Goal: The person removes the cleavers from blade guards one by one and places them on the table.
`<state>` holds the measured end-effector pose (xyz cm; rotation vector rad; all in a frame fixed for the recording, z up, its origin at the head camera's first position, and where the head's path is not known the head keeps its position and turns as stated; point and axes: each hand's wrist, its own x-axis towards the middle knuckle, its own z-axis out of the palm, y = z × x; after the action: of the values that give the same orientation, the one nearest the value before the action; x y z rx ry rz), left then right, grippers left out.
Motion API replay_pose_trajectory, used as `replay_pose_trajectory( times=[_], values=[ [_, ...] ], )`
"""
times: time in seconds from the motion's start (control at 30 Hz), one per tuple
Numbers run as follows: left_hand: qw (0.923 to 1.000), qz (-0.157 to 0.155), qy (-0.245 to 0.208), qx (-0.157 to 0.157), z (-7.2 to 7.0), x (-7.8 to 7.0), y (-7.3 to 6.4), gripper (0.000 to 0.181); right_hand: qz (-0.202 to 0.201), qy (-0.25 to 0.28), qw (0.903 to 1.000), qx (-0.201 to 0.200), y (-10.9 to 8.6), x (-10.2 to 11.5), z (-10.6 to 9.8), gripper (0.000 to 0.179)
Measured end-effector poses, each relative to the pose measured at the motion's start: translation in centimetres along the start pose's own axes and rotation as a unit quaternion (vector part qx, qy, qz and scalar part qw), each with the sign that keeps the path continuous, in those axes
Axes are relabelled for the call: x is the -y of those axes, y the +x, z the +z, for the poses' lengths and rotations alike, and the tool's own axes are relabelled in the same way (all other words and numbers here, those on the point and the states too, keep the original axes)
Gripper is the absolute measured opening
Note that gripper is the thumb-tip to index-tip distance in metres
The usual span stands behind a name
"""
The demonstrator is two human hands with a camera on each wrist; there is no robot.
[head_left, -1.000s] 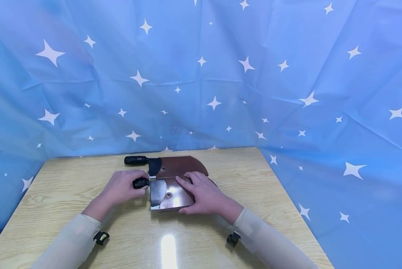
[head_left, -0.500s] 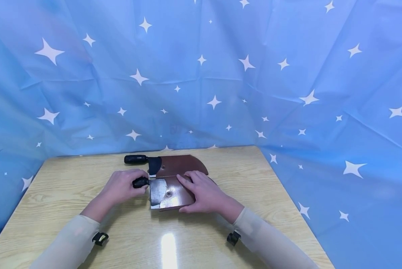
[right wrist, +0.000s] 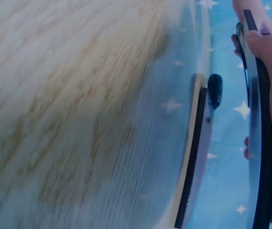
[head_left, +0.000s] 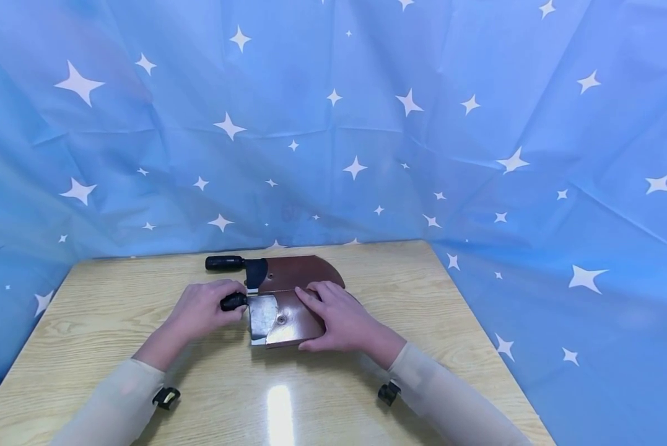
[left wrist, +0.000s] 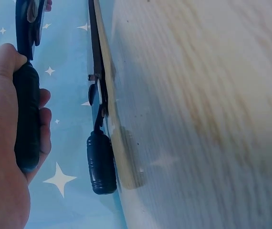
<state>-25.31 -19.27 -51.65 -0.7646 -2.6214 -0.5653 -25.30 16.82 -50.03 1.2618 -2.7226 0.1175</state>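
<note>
Sheathed knife [head_left: 290,322]: raised above the tabletop [head_left: 411,291], spanning both grips. Handle [head_left: 233,301]: black, enclosed by the left hand [head_left: 207,305], whose fingers wrap round it with the thumb at the blade end (clearest in the left wrist view). Blade section [head_left: 263,317]: exposed immediately to the right of the left-hand grip, dark-faced and catching light, with a bright strip along the edge nearest the person. Sheath [head_left: 300,328]: brown, begins to the right of the blade section and extends under the right hand [head_left: 341,319]; a round fastener [head_left: 281,320] sits near its curved mouth, between the two grips. The right hand grips the sheath away from the handle, back of the hand uppermost, thumb near the edge closest to the person; fingertips show on the underside in the right wrist view.

Second sheathed knife [head_left: 300,274]: rests on the tabletop beyond both grips, lower than the held unit and apart from it, with its black grip end [head_left: 224,263] pointing left. Black wrist devices [head_left: 167,396] are located behind each grip, at the cuffs of pale sleeves [head_left: 110,396]. Backdrop [head_left: 333,136]: blue cloth with white four-pointed stars, on the far side of the tabletop.
</note>
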Motion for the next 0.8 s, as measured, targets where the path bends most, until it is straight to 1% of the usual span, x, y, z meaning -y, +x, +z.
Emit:
replay_pose_trajectory(
  times=[0.13, 0.27, 0.53, 0.8],
  values=[
    [1.0, -0.006, 0.006, -0.002, -0.1, -0.3, 0.1, 0.028, 0.003, 0.002, 1.0, -0.001, 0.0, 0.0, -0.2, 0.118],
    [0.9999, -0.013, 0.006, 0.002, -0.2, -0.6, 0.0, 0.027, 0.0, 0.0, 1.0, 0.001, -0.1, -0.1, -0.3, 0.12],
    [0.9997, -0.023, 0.008, -0.004, -0.1, -0.8, -0.1, 0.026, 0.0, -0.003, 1.0, -0.004, -0.1, -0.2, -0.3, 0.119],
    [0.999, -0.044, 0.013, -0.003, 0.0, -1.2, 0.1, 0.025, 0.003, -0.006, 1.0, -0.002, 0.0, -0.4, -0.5, 0.118]
  ],
)
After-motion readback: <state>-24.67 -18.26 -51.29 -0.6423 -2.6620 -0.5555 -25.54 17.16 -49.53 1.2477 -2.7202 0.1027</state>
